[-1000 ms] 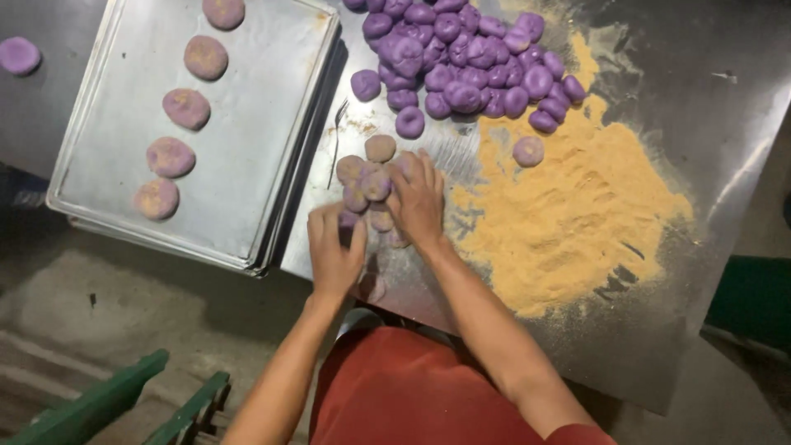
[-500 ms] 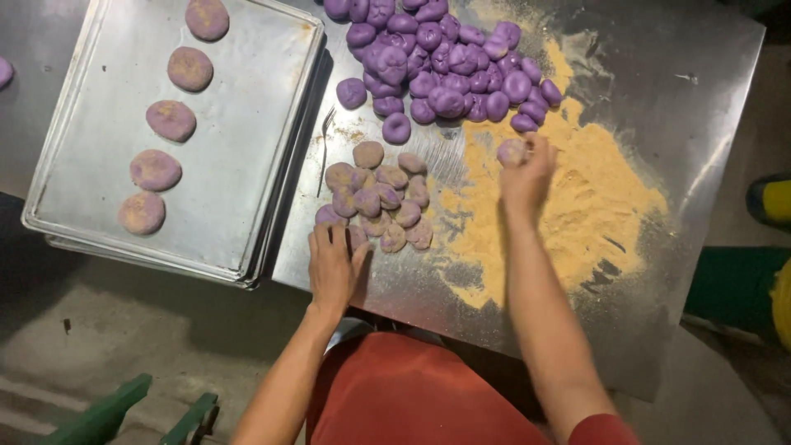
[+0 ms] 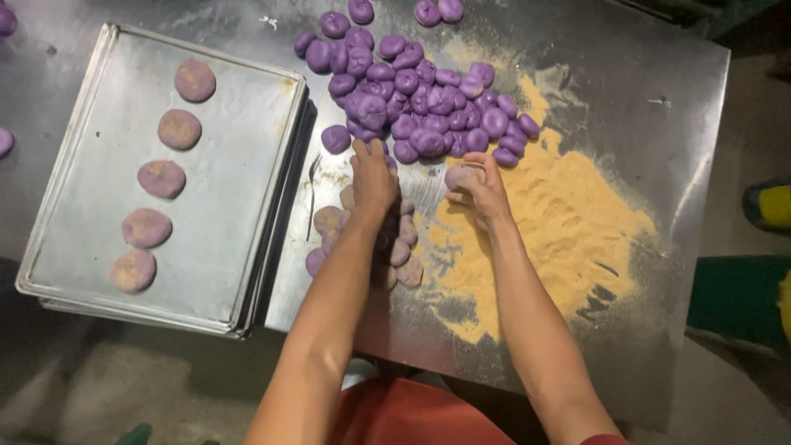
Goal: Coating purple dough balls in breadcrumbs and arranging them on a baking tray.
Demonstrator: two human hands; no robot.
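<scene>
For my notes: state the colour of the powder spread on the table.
Yellow-orange powder, clearest in the head view.

My left hand [image 3: 372, 177] sits boxed in: purple dough balls [image 3: 412, 91] just ahead, floured pieces [image 3: 401, 251] under the wrist, tray [image 3: 247, 206] to the left. My right hand [image 3: 482, 191] has open yellow flour [image 3: 568, 231] to its right.

tray: steel baking tray [image 3: 247, 206], left, stacked on another
on tray: five flattened dusted discs [image 3: 161, 179] in one column
floor: grey concrete (below table edge)
far right: green object [image 3: 733, 297]
</scene>
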